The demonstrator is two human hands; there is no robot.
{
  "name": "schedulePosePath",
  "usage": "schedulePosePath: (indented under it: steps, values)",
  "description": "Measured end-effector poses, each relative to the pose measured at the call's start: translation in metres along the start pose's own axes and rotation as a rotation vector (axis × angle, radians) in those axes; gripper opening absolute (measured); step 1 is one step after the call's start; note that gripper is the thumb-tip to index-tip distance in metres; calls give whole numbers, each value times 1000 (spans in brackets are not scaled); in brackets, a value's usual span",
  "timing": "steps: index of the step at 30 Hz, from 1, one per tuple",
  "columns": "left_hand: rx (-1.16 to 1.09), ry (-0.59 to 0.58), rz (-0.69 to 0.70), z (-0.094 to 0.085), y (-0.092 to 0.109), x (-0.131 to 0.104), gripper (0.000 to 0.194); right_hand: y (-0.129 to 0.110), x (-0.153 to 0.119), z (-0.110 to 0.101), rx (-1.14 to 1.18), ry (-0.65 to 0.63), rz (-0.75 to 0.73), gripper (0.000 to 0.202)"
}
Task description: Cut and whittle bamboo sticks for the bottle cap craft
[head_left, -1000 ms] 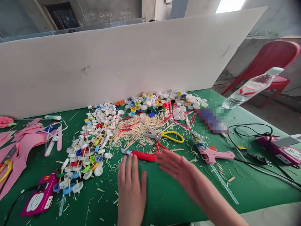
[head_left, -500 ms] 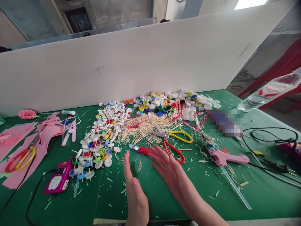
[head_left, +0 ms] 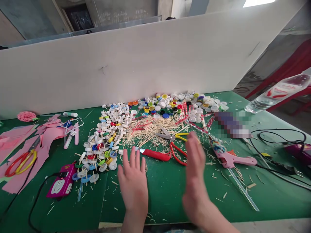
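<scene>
R hand [head_left: 195, 181] has swung right since the last frame, off the red cutter [head_left: 156, 155], which lies just past both hands, L hand [head_left: 134, 184] spread wide, R flat, both empty afaict, w/ scissors [head_left: 171, 137] nearby & caps [head_left: 157, 107] behind.

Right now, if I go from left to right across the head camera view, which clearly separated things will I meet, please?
Pink flower → magenta box with a black cord → left hand → right hand → pink glue gun → second magenta box at the right edge.
</scene>
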State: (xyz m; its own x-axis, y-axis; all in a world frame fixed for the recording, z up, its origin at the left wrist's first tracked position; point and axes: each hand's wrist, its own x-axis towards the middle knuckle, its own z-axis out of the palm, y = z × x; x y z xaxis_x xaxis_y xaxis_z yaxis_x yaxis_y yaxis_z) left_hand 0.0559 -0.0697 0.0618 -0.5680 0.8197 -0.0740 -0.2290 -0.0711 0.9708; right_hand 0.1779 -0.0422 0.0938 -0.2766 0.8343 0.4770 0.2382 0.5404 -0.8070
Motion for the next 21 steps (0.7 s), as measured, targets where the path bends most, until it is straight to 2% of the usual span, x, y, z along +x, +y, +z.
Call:
schedulePosePath:
  steps: [1, 2, 3, 4, 7, 8, 9, 12, 15, 18, 20, 21]
  values:
    - [57, -34, 5, 3, 4, 0, 67, 4, -2, 9, 23, -172, -180, 61]
    - [92, -69, 2, 6, 8, -1, 67, 10, -3, 17, 65, -346, -276, 64]
    - [103, -95, 5, 7, 13, -3, 69, 17, -3, 25, 85, -497, -249, 59]
    - [101, -104, 30, 8, 17, -5, 68, 23, -2, 30, 108, -528, -169, 57]
    - [149, -19, 216, 4, 24, -10, 63, 40, 6, 36, 254, -374, 184, 54]
    - [187, 24, 287, 3, 22, -10, 61, 43, 9, 36, 326, -318, 283, 54]
    - [248, 19, 324, 4, 18, -9, 60, 43, 12, 36, 393, -284, 353, 55]
    - [358, -155, 251, 16, -3, -3, 52, 31, 12, 31, 473, -276, 402, 58]
    - [288, -242, 186, 31, -23, 3, 52, 8, 5, 20, 394, -266, 350, 55]
    - [-51, -210, 21, 32, -28, 7, 59, -3, 1, 11, 86, -252, 10, 63]
    - [-258, -250, -177, 28, -22, 10, 64, 3, 2, 10, -93, -368, -176, 64]
    - [-302, -277, -278, 25, -17, 12, 66, 9, 2, 12, -156, -451, -193, 65]
